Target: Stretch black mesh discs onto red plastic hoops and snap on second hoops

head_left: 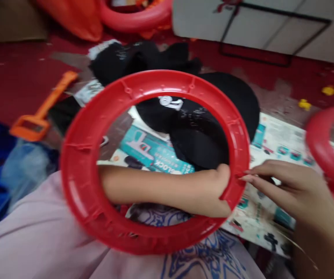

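Note:
A red plastic ring (79, 166), its hollow ribbed side facing up, is held tilted above my lap. My left forearm shows through the ring's opening, and my left hand (207, 190) grips the right side of the rim, its fingers partly hidden behind it. At that same side, my right hand (289, 186) has its thumb and forefinger pinched together at a peg or small red part on the ring. What lies between those fingertips is too small and blurred to name.
Beyond the ring lie black fabric items (239, 97) and a printed cardboard sheet (283, 135). An orange toy shovel (52, 100) is at left. Other red rings (318, 135) lie at right and at the back. Small yellow pieces (304, 104) dot the floor. A pale box (256, 27) stands behind.

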`<state>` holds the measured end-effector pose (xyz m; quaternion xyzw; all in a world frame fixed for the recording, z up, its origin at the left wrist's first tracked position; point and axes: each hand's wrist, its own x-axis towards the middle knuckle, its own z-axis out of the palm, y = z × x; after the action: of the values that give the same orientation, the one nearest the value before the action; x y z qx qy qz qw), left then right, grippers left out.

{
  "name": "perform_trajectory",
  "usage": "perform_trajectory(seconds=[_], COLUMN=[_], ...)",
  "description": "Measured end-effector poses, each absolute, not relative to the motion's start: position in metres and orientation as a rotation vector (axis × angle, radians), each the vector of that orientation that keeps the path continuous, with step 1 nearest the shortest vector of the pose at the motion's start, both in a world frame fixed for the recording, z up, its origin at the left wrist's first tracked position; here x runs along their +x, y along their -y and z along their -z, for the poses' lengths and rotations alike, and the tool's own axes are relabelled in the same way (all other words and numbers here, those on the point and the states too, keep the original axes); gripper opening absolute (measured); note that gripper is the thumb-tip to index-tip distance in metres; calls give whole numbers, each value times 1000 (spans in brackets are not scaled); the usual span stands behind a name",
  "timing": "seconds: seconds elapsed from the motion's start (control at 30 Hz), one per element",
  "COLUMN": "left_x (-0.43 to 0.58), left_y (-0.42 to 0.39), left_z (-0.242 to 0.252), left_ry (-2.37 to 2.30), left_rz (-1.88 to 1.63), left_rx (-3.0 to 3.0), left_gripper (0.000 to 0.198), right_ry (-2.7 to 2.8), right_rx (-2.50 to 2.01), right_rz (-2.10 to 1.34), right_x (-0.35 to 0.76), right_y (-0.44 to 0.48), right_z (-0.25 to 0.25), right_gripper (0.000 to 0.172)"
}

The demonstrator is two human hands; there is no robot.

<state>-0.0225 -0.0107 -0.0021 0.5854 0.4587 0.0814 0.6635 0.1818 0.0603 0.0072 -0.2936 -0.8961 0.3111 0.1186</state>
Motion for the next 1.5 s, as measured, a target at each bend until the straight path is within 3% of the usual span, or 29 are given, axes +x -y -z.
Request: perform_trajectory(seconds=[0.17,0.43,0.53,0.67,0.87,1.1,1.27,1.5], left_x=[-24,-24,-23,-21,-15,-8,-15,-15], left_y=[6,6,8,12,17,19,16,9], left_z=[-6,-13,-13,-8,6,2,1,-7], left_ry=[-1088,-999,-1016,-844,-753,-842,-1158,-1171], left_rz=[60,115,54,-175,-462,-522,-329,-88], left_rx=[1409,1352,1326,1083,806,804,1155,1270], left_gripper=[45,52,49,70,37,29,35,37], right_ry=[2609,2524,2521,2514,2493,2481,2607,2605], right_rx=[-647,-656,-678,-690,-741,-815,-772,-678], right_rz=[-1040,-933,-916,-929,-936,-1001,-757,-352], right_x=[179,174,174,175,175,173,174,172], right_y=[-66,-59,-59,-58,-56,-56,-56,-51], right_z=[-16,-12,-12,-14,-14,-14,-13,-9], right_gripper=[8,8,8,10,21,28,16,26])
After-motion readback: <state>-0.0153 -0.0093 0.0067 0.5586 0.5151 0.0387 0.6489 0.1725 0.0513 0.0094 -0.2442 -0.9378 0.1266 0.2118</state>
